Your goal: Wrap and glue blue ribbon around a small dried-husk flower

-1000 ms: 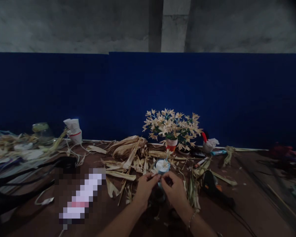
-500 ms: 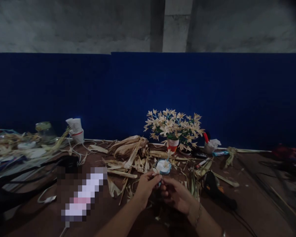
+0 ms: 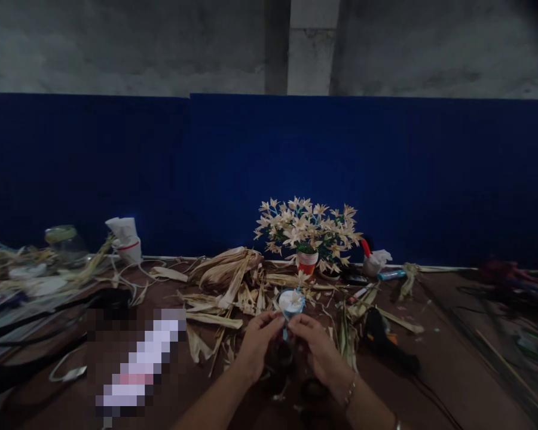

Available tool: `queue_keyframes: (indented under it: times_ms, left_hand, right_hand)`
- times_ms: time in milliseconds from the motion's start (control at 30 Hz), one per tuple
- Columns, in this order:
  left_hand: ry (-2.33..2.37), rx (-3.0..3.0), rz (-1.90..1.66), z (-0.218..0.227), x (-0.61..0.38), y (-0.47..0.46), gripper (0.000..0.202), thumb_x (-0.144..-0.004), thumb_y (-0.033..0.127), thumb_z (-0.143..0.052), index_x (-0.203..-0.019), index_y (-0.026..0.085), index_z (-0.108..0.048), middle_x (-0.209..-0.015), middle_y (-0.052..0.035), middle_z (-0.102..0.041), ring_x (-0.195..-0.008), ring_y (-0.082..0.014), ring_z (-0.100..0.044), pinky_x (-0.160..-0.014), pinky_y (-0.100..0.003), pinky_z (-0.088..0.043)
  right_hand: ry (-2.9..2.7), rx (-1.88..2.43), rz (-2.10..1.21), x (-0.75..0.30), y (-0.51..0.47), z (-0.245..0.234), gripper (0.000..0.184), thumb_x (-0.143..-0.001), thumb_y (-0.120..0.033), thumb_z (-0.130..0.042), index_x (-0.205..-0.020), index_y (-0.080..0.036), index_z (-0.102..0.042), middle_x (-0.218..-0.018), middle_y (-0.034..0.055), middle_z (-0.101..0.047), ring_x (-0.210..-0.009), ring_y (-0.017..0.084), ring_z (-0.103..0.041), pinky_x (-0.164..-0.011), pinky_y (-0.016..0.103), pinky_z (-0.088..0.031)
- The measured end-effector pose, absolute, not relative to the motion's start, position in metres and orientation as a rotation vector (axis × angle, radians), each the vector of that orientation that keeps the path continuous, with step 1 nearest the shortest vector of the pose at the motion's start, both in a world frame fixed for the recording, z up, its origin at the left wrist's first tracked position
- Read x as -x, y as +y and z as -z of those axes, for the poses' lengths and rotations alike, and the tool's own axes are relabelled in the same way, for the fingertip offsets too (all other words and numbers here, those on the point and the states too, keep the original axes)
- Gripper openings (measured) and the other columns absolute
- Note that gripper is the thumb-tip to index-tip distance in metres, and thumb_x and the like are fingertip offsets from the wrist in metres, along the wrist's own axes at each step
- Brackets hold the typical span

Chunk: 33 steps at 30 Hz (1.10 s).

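My left hand (image 3: pixel 259 339) and my right hand (image 3: pixel 316 343) meet at the fingertips low in the middle, both closed in a pinch. Between them shows a small husk flower's light-blue stem (image 3: pixel 286 332); the flower itself is mostly covered by my fingers. Just beyond the fingertips sits a round blue container (image 3: pixel 283 306) with a white inside, and pale husk petals lie over it. Farther back stands a red-and-white striped cup (image 3: pixel 307 261) with a bunch of pale corn husk flowers (image 3: pixel 301 226) on blue and green stems.
Dried corn husks (image 3: pixel 226 275) lie heaped behind and left of my hands. To the right rests a black glue gun (image 3: pixel 382 340) with its cord, near a light-blue tube (image 3: pixel 391 275). White cables, a glass jar (image 3: pixel 67 245) and a pixelated object (image 3: pixel 143 364) are at left. A blue partition (image 3: pixel 224 173) closes the back.
My right-hand fingers have turned up and now pinch close to the left fingertips; both hands are slightly apart at the wrists. The whole view has shifted a little to the right.
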<state>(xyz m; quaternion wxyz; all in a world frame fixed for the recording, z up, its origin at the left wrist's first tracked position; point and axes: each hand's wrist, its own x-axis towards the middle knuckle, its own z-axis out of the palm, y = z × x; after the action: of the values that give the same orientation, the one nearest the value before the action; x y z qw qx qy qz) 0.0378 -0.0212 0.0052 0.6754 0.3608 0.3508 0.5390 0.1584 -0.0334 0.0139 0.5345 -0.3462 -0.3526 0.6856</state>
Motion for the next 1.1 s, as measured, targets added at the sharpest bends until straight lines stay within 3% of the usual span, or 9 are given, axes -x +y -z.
queue_keyframes:
  times_ms: [367, 667, 800, 933, 1100]
  left_hand:
    - [0.887, -0.764, -1.276, -0.01, -0.044, -0.027, 0.024, -0.054, 0.03, -0.069, -0.067, 0.012, -0.06, -0.054, 0.0022, -0.056, -0.048, -0.0073, -0.047, -0.049, -0.018, -0.035]
    - [0.956, -0.922, -1.346, -0.011, -0.047, -0.029, 0.023, -0.055, 0.033, -0.067, -0.063, 0.013, -0.058, -0.055, 0.0032, -0.055, -0.052, -0.0085, -0.046, -0.054, -0.019, -0.036]
    - [1.017, -0.964, -1.342, -0.012, -0.045, -0.027, 0.025, -0.055, 0.035, -0.067, -0.061, 0.013, -0.058, -0.05, 0.0041, -0.052, -0.046, -0.0071, -0.042, -0.046, -0.018, -0.031]
    - [0.952, -0.935, -1.285, -0.014, -0.042, -0.026, 0.025, -0.057, 0.036, -0.066, -0.062, 0.013, -0.056, -0.049, 0.0042, -0.052, -0.042, -0.0057, -0.04, -0.042, -0.017, -0.027]
    - [0.881, -0.98, -1.145, -0.015, -0.038, -0.024, 0.028, -0.059, 0.037, -0.065, -0.059, 0.014, -0.051, -0.045, 0.0033, -0.052, -0.037, -0.0049, -0.04, -0.037, -0.016, -0.023]
  right_hand:
    - [-1.42, 1.17, -0.722, -0.155, -0.037, -0.014, 0.012, -0.069, -0.024, -0.052, -0.061, -0.016, -0.052, -0.058, -0.002, -0.051, -0.057, 0.012, -0.046, -0.055, 0.022, -0.036]
    - [-1.564, 1.207, -0.452, -0.155, -0.04, -0.013, 0.007, -0.069, -0.018, -0.049, -0.063, -0.017, -0.051, -0.061, -0.0012, -0.05, -0.058, 0.012, -0.045, -0.057, 0.022, -0.034]
    - [-1.431, 1.134, -0.675, -0.154, -0.039, -0.014, 0.008, -0.069, -0.021, -0.053, -0.062, -0.017, -0.054, -0.062, -0.0009, -0.052, -0.061, 0.013, -0.046, -0.059, 0.023, -0.035]
    - [-0.933, 1.004, -1.429, -0.155, -0.034, -0.011, 0.012, -0.065, -0.029, -0.059, -0.063, -0.017, -0.055, -0.056, -0.0041, -0.051, -0.052, 0.009, -0.044, -0.052, 0.02, -0.034]
    - [-0.679, 0.908, -1.954, -0.165, -0.03, -0.012, 0.014, -0.065, -0.026, -0.06, -0.067, -0.013, -0.056, -0.055, -0.0032, -0.052, -0.045, 0.006, -0.044, -0.042, 0.016, -0.03]
